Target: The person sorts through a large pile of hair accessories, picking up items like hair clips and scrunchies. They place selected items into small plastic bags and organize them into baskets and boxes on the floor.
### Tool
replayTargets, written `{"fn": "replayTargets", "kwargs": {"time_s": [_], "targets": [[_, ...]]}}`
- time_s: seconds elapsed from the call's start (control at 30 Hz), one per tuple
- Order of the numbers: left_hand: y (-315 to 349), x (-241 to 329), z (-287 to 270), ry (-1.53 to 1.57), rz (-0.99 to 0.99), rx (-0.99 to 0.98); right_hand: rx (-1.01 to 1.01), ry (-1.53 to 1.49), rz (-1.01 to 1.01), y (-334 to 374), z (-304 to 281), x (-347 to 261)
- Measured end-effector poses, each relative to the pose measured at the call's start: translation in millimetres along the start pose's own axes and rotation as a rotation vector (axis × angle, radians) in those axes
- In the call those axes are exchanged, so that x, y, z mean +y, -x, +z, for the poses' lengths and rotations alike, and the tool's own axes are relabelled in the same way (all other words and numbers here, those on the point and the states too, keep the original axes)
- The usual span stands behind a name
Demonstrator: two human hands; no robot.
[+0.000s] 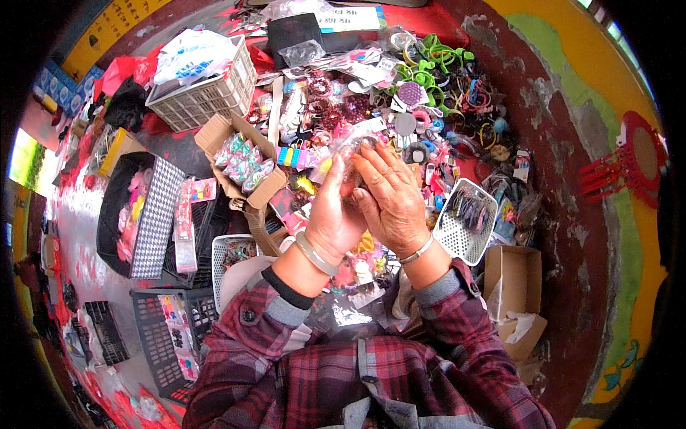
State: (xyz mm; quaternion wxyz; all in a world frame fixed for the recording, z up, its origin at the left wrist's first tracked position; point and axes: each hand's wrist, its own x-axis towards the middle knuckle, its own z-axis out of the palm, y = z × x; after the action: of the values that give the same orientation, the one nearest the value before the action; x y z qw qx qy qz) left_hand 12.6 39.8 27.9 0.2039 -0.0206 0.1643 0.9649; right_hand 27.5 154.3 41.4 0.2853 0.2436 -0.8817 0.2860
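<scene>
Raised in front of me over a heap of small accessories, my left hand (334,214) and my right hand (393,204) come together around a crinkled clear plastic bag (348,151). The left palm is turned up toward it from the left side. My right fingers lie close together across it from the right, back of the hand up. Something dark and reddish shows through the plastic, but its kind is hidden by the fingers. Just left of my hands stands an open cardboard box (269,150) of small wrapped colourful packets.
Green headbands (432,64) and hair ties are piled beyond my hands. A white perforated basket (480,247) sits at right, by an empty-looking cardboard box (516,286). Farther left are a houndstooth bin (158,214), a beige crate (207,104) and a black crate (161,343).
</scene>
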Motion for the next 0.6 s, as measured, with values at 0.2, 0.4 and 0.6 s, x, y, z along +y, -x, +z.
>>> {"fn": "replayTargets", "kwargs": {"time_s": [0.2, 0.4, 0.6], "targets": [[0.5, 14.4, 12.0, 0.020, 0.079, -0.012, 0.091, 0.051, -0.024, 0.0, -3.8, -0.8], [0.5, 18.3, 9.1, 0.060, 0.063, 0.010, 0.268, -0.168, 0.094, 5.2, 8.2, 8.1], [4.6, 22.6, 16.8, 0.063, 0.066, -0.031, 0.464, -1.366, 0.604, 8.5, 10.0, 45.6]]}}
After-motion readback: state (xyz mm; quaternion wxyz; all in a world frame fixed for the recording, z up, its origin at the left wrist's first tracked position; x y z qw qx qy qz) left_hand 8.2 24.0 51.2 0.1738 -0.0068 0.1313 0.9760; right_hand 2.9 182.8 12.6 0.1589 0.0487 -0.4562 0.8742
